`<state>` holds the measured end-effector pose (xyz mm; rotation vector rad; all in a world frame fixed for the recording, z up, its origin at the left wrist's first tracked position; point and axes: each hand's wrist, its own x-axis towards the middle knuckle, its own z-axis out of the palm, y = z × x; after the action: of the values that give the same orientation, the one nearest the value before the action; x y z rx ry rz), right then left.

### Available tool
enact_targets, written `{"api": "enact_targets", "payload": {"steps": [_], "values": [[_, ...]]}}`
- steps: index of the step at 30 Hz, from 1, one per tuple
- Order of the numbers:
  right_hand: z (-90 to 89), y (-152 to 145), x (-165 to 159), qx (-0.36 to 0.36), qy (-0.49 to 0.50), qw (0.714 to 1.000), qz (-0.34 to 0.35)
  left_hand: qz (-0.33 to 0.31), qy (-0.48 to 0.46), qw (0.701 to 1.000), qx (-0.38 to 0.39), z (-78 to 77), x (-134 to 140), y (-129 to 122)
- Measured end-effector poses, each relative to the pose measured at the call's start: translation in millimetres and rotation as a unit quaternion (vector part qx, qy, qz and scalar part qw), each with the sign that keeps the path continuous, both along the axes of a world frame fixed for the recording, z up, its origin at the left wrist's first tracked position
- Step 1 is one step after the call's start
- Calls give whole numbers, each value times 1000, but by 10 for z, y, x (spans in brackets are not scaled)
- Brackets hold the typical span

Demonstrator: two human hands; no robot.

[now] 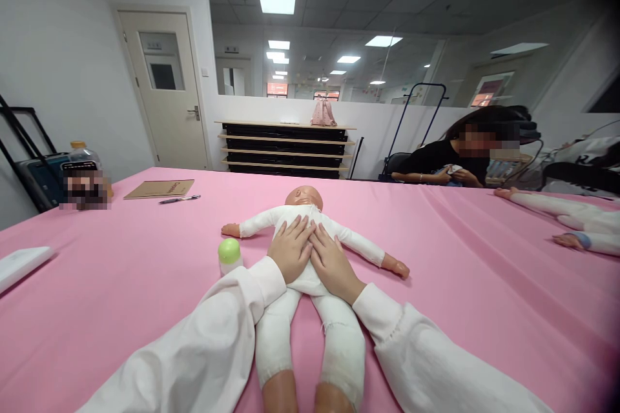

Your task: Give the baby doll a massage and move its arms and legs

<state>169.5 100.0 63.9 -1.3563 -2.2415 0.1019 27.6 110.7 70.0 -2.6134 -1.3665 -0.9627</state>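
The baby doll [307, 281] lies on its back directly beneath both hands, on a pink cloth [450, 232]. Just to the left of the left hand [290, 250] stands a small bottle [229, 255] with a rounded green cap; its lower part is pale and partly hidden behind the left sleeve [208, 335], so I cannot tell what it holds. Much farther left, beyond the hands, is a clear plastic bottle [83, 151] with an orange-yellow cap; a pixelated patch covers much of it, and its contents cannot be made out. Well beyond the fingertips, a pink backpack [323, 113] sits on top of a shelf unit [285, 141]; what is in it is out of sight.

The left hand and the right hand [335, 266] rest flat on the doll's torso, palms down, fingers extended and slightly spread, side by side with their fingertips close together; neither is clamped on anything. The doll's head [304, 196] lies past the fingertips, its arms stretch out to either side of the hands, and its legs run back between the forearms. Beyond the left hand, farther left, are a brown notebook [159, 189] and a pen [179, 199]. Well to the right of the right hand lie another doll's white-clad limbs [557, 205].
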Motion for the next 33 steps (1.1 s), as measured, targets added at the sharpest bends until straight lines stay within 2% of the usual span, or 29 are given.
{"api": "enact_targets", "payload": {"steps": [3, 6, 8, 10, 13, 16, 19, 24, 26, 30, 33], "values": [[-8, 1, -3, 2, 13, 1000, -25, 41, -19, 999, 16, -50, 1, 27], [-39, 1, 5, 35, 59, 996, -49, 44, -44, 995, 79, -129, -5, 61], [-64, 0, 13, 73, 82, 993, -47, 29, -64, 988, 136, -175, -12, 78], [-82, -1, 21, 111, 89, 990, -16, 0, -79, 980, 183, -206, -17, 89], [-90, 0, 31, 137, 96, 985, 34, -50, -99, 971, 213, -223, -19, 95], [-79, 9, 35, 118, 94, 988, 43, -75, -110, 973, 189, -215, -14, 94], [-62, 19, 32, 78, 65, 994, 39, -71, -97, 982, 143, -185, -9, 82], [-51, 27, 19, 32, 19, 999, 1, -21, -37, 997, 65, -106, -11, 32], [-58, 29, 12, 19, 14, 999, -33, 11, -24, 999, 46, -85, -14, 17], [-80, 24, 0, 12, 38, 993, -113, 54, -46, 996, 55, -101, -17, 25], [-82, 9, -2, 21, 53, 991, -122, 47, -82, 990, 106, -146, -24, 50]]}}
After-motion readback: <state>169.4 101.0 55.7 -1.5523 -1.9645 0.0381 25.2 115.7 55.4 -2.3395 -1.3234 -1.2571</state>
